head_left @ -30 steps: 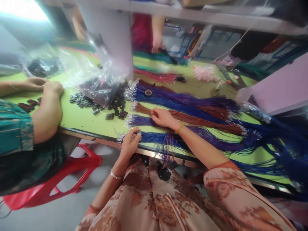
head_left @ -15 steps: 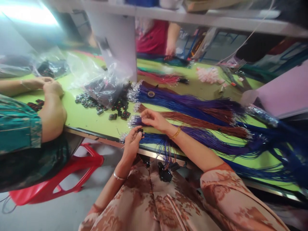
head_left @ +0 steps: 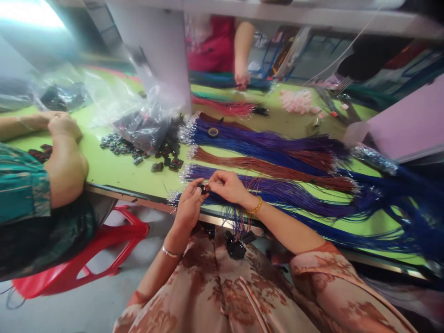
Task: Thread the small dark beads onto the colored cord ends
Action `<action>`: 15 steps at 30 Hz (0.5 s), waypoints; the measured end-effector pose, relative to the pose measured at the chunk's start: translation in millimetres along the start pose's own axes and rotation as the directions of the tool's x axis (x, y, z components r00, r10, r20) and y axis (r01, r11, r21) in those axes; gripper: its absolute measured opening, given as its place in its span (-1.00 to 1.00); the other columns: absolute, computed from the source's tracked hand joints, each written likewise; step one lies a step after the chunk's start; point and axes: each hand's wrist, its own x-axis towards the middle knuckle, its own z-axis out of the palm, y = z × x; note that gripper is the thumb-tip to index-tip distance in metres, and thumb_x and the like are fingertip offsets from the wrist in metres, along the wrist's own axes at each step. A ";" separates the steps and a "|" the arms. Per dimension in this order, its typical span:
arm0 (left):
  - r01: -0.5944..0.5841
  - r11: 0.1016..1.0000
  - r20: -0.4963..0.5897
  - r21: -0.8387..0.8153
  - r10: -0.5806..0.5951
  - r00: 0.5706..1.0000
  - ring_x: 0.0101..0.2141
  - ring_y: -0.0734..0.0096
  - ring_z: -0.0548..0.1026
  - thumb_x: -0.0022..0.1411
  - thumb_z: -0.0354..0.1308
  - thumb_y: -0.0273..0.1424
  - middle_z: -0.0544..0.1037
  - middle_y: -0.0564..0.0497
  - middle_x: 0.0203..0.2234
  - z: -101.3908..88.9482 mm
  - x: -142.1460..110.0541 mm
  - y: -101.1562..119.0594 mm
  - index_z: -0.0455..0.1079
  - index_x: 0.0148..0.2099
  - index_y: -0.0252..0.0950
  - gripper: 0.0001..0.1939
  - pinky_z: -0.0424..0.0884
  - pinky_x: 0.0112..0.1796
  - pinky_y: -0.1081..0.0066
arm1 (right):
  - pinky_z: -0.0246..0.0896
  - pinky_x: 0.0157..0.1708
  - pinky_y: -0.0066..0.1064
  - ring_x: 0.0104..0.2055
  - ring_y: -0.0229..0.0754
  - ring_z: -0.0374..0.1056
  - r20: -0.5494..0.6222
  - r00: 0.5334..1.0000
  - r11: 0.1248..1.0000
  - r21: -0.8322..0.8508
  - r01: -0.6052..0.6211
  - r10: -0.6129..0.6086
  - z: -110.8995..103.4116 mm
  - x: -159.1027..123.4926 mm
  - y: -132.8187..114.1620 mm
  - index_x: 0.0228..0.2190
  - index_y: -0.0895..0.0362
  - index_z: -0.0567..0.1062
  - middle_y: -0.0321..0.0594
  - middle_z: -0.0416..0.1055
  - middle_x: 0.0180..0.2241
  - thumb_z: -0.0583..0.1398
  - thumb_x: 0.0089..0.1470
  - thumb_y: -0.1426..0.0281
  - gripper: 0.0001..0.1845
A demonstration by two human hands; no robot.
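Between the fingertips of my left hand [head_left: 189, 203] is a small black connector housing [head_left: 203, 188]. My right hand [head_left: 229, 187] is closed in a pinch right at the housing, apparently on a thin wire end; the fingers mostly hide it. Both hands are over the table's front edge, touching or nearly touching at the housing. Beneath and beside them lie a purple wire bundle [head_left: 294, 196] and a blue wire bundle [head_left: 333, 236], with silvery terminals at their left ends. Several black connectors [head_left: 236, 247] with wires attached hang over the edge against my lap.
A brown wire bundle [head_left: 243, 162] and a tape roll [head_left: 212, 132] lie farther back. Loose black housings [head_left: 121, 145] spill beside a plastic bag [head_left: 142, 125]. A co-worker's arm [head_left: 67, 152] rests at left above a red stool [head_left: 104, 236]; another person [head_left: 215, 46] stands across the table.
My right hand has come from the wire terminals down and right to the housing, now in a pinch. My left hand still holds the housing. The view has shifted slightly.
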 end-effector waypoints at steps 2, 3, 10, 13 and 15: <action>0.013 1.000 0.008 -0.020 -0.013 1.000 -0.22 0.46 0.47 0.14 0.21 -0.40 0.51 -0.02 -0.24 -0.1 -0.3 0.8 0.41 -0.06 -0.26 -0.72 0.39 -0.15 0.42 | -0.11 -0.55 -0.51 -0.59 -0.39 0.02 -0.013 0.999 0.992 -0.122 0.043 -0.045 2.0 -3.5 -0.5 -0.55 0.16 0.40 -0.39 0.23 -0.64 0.16 -0.03 0.32 -0.82; 0.019 0.999 0.012 -0.031 -0.019 1.000 -0.22 0.45 0.47 0.14 0.22 -0.40 0.51 -0.02 -0.24 -0.4 -0.4 1.1 0.41 -0.06 -0.26 -0.72 0.39 -0.13 0.41 | -0.12 -0.55 -0.51 -0.59 -0.38 0.03 -0.011 0.997 0.981 -0.181 0.073 -0.076 2.7 -4.7 -0.8 -0.57 0.16 0.38 -0.39 0.23 -0.64 0.15 -0.03 0.34 -0.83; 0.062 0.996 0.031 -0.060 -0.060 0.998 -0.20 0.44 0.47 0.12 0.24 -0.42 0.50 -0.02 -0.22 -2.7 -1.6 1.9 0.40 -0.05 -0.27 -0.69 0.38 -0.09 0.40 | -0.17 -0.52 -0.47 -0.58 -0.36 0.01 0.014 0.981 0.914 -0.361 0.187 -0.196 3.5 -10.3 -5.6 -0.62 0.13 0.29 -0.35 0.25 -0.63 0.13 -0.10 0.39 -0.86; 0.075 0.996 0.030 -0.055 -0.073 0.997 -0.21 0.45 0.47 0.12 0.25 -0.41 0.50 -0.02 -0.22 -2.5 -2.1 1.7 0.41 -0.05 -0.27 -0.69 0.38 -0.11 0.41 | -0.16 -0.52 -0.47 -0.58 -0.35 0.03 0.021 0.977 0.904 -0.377 0.203 -0.210 3.2 -11.9 -5.3 -0.60 0.13 0.30 -0.34 0.27 -0.62 0.13 -0.10 0.40 -0.88; 0.078 0.996 0.027 -0.051 -0.077 0.997 -0.23 0.46 0.46 0.11 0.25 -0.41 0.50 -0.02 -0.23 -2.2 -2.5 1.6 0.42 -0.05 -0.27 -0.69 0.39 -0.13 0.41 | -0.15 -0.52 -0.47 -0.59 -0.36 0.03 0.023 0.974 0.895 -0.390 0.215 -0.224 3.5 -12.8 -4.3 -0.59 0.13 0.31 -0.34 0.28 -0.61 0.13 -0.11 0.41 -0.90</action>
